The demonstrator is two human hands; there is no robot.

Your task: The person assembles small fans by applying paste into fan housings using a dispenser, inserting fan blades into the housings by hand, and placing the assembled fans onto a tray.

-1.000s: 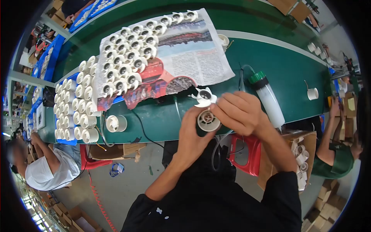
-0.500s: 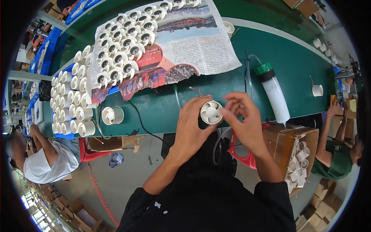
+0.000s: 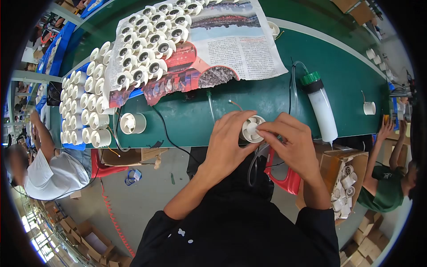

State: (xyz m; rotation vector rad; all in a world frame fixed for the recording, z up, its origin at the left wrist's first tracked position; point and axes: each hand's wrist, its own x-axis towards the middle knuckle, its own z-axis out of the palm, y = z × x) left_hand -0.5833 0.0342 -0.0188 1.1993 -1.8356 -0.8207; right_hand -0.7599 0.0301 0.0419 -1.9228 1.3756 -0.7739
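Note:
My left hand [image 3: 227, 143] is wrapped round a round white housing [image 3: 243, 135] above the front edge of the green table. Inside the housing sits a white fan wheel [image 3: 251, 129], its blades facing up. The thumb and fingers of my right hand [image 3: 289, 141] are pressed together at the wheel's right side. A short wire [image 3: 235, 105] sticks out beyond my left fingers. Farther back, many white fan wheels [image 3: 143, 56] lie in rows on a newspaper [image 3: 231, 53]. One housing with a wheel in it [image 3: 133, 123] stands on the table to the left.
Stacked white housings [image 3: 98, 120] fill a blue tray at the left. A bottle with a green cap [image 3: 321, 109] lies at the right, with a tube. A cardboard box [image 3: 322, 171] of white parts stands below right. One person [image 3: 58, 175] is at far left, another [image 3: 384, 187] at far right.
The loose wheel that my right hand held above the housing is now inside it. My right fingers, spread half a second ago, have closed at the wheel.

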